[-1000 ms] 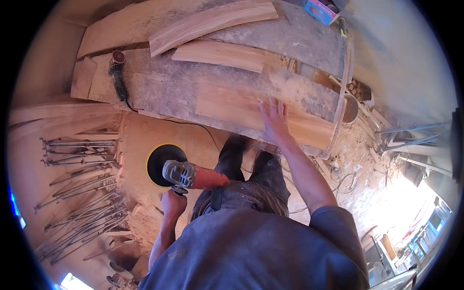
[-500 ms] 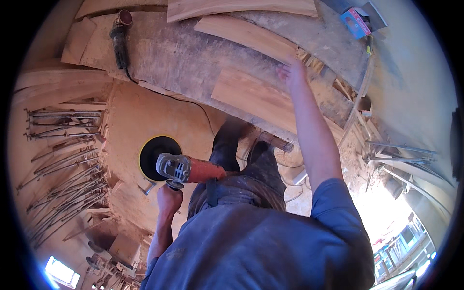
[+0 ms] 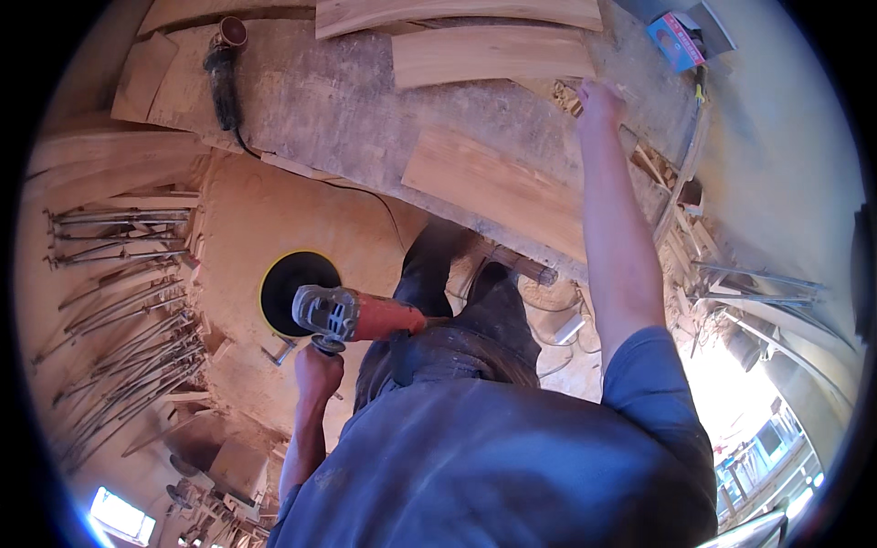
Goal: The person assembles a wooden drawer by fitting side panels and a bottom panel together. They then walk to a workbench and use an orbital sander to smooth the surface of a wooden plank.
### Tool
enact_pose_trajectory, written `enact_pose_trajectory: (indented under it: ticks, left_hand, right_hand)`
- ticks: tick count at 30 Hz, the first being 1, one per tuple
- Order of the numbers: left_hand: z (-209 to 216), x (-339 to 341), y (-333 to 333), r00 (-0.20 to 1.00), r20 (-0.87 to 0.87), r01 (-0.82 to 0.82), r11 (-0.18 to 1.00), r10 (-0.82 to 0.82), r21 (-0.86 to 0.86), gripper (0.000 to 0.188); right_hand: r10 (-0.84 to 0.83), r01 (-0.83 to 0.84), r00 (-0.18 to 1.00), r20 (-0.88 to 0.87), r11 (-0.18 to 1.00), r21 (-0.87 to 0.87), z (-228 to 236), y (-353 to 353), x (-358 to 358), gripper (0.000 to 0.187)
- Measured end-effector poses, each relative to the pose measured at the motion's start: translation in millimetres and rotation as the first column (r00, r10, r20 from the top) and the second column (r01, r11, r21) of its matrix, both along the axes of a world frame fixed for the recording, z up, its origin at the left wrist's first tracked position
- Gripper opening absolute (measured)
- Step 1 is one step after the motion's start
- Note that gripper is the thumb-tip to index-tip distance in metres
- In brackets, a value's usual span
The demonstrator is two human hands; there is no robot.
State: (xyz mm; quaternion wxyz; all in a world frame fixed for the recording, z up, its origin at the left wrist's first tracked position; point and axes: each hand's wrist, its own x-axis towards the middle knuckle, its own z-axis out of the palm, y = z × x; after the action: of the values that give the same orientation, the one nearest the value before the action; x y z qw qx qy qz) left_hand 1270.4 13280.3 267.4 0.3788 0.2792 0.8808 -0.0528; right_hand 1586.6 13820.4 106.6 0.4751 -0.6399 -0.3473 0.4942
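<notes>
My left hand (image 3: 320, 373) is wrapped round the side handle of a red and grey disc sander (image 3: 370, 318), held by my left hip. Its large round black pad (image 3: 300, 290) has a yellow rim. On the far side of the workbench (image 3: 315, 100), my right arm stretches out to a curved wooden board (image 3: 493, 53). The fingers of my right hand (image 3: 601, 102) are closed at the board's right end, their grip partly hidden. Nearer to me, another flat board (image 3: 498, 187) lies along the bench's front edge.
An angle grinder (image 3: 224, 78) rests on the bench at left, its cord (image 3: 365, 192) trailing over the edge. Another board (image 3: 457, 13) lies at the back, a blue and red box (image 3: 676, 43) at the far right. Many metal clamps (image 3: 128, 338) line the left side.
The far board has swung round and shifted right and away, now lying more level across the view. My right hand has moved right and farther out, its fingers closing. The sander has barely moved.
</notes>
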Motion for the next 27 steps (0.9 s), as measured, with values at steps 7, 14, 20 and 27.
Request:
enact_pose_trajectory:
  ticks: [7,14,20,27]
  left_hand:
    - [21,-1,44,0.991,0.121,0.050,0.996,-0.059,0.072,0.016]
    - [75,-14,110,0.970,0.235,0.050,0.998,-0.055,0.025,0.016]
    - [31,8,161,0.961,0.094,0.245,0.959,-0.259,0.146,0.016]
    - [-38,133,206,0.749,0.284,0.531,0.798,-0.599,0.284,0.022]
  right_hand:
    - [0.880,-0.885,0.441,-0.174,0.395,-0.246,4,-335,-49,0.044]
    - [0.902,-0.969,0.243,-0.356,0.213,-0.124,7,-414,-61,0.066]
    - [0.910,-0.877,0.411,-0.051,0.380,-0.294,91,-369,8,0.068]
    - [0.756,-0.426,0.605,0.251,0.574,-0.700,119,-410,121,0.048]
